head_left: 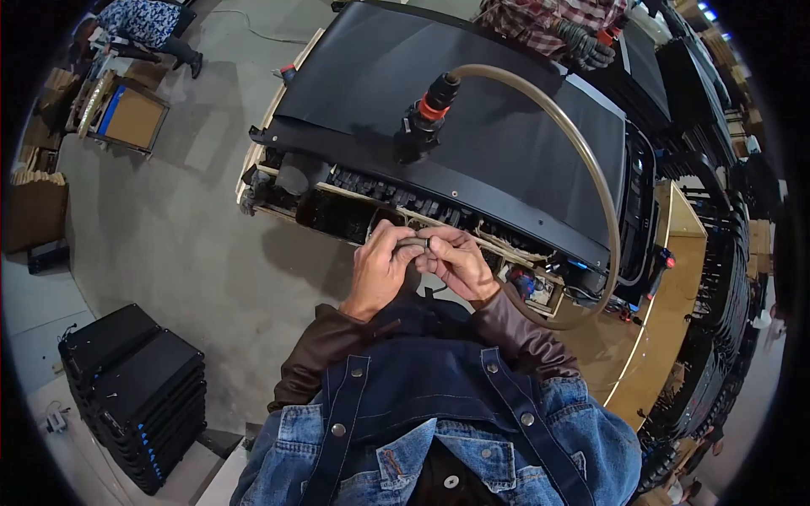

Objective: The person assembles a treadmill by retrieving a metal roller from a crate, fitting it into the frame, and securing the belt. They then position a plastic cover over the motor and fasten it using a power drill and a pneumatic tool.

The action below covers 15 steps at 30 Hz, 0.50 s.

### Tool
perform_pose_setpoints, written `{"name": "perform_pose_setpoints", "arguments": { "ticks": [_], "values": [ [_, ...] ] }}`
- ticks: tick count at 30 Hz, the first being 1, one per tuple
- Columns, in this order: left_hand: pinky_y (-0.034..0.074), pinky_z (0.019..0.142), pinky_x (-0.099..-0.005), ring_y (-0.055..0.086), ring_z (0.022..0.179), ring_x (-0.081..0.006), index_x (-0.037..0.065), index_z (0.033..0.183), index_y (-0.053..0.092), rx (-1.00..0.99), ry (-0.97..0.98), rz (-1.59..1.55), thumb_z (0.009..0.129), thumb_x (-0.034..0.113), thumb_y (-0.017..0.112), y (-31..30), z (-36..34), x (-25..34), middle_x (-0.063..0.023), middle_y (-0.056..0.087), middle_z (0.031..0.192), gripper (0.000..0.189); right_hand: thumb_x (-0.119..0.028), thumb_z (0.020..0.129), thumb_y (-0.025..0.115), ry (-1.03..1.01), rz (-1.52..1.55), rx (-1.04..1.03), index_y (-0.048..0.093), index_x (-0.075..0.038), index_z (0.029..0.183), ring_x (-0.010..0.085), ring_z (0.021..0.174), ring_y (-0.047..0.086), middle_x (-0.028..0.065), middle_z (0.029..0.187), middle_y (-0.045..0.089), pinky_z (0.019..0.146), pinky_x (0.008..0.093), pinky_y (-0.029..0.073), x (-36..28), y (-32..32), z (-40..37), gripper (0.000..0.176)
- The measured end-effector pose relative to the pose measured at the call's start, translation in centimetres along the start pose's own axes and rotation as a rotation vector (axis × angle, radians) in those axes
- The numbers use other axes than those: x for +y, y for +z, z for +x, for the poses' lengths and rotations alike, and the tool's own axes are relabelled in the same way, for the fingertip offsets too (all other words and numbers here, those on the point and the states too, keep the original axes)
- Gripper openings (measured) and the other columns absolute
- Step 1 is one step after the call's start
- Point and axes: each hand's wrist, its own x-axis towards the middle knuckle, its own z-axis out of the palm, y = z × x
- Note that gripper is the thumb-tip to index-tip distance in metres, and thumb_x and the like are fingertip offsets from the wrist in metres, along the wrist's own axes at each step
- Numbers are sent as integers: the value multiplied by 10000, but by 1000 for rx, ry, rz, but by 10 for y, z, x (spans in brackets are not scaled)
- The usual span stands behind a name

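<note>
In front of my chest, both hands meet over a small dark, tube-like piece (428,243), mostly hidden by the fingers. My left hand (377,270) is closed, pinching one side of it. The fingers of my right hand (460,263) are closed around the other end. Just beyond them is a wooden trough (337,212) holding many small black parts (396,196). A large black panel (363,84) lies behind the trough. On that panel stands a black tool with an orange collar (434,110), joined to a clear curved hose (582,143).
At the top, a person in a plaid shirt (531,25) has a gloved hand (591,46) by the panel. Another person (143,25) bends at far left. Stacked black panels (135,371) stand lower left. A wooden box (666,287) and a cordless tool (662,268) are right.
</note>
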Motion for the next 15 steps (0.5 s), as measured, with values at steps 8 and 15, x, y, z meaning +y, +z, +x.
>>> {"name": "perform_pose_setpoints", "arguments": {
  "ticks": [8,15],
  "values": [
    [509,631,-385,636,748,-340,21,983,637,-75,85,118,863,98,706,-20,21,-20,-119,595,860,158,-175,997,594,16,184,-57,605,-37,1219,236,911,695,134,1104,686,838,371,575,20,-4,25,262],
    [472,662,-289,601,732,-129,-19,882,679,-277,-339,-373,869,261,772,-13,26,-91,-20,609,785,296,-87,961,637,-31,-567,260,611,26,1151,152,827,657,91,1017,658,808,295,544,3,5,36,223]
  ]
}}
